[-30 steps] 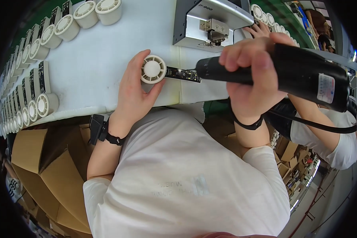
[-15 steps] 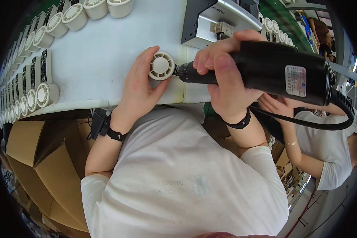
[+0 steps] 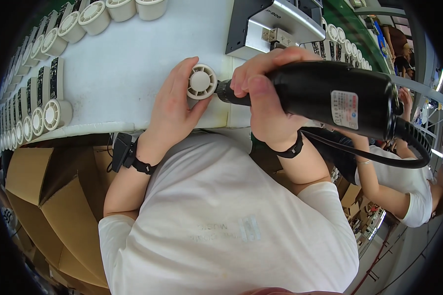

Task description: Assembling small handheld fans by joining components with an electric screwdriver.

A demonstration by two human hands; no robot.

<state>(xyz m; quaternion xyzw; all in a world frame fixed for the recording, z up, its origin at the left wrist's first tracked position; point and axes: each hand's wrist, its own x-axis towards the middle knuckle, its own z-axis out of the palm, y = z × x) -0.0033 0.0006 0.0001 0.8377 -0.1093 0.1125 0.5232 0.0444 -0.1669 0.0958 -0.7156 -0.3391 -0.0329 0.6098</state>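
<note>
Left grip [image 3: 170,108] is bracing a white unit [image 3: 201,82]; right grip [image 3: 274,113], alongside, is holding a driver [image 3: 307,88], apparently fastening, next needing steadiness.

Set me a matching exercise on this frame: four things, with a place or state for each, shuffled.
1. left hand
2. right hand
3. cardboard box
4. silver machine

A. below the table edge, picture left
B. wrapped around the black power tool
C. on the tabletop, near the top edge
D. fingers around a round white piece

Pairs: 1-D, 2-B, 3-A, 4-C
</note>
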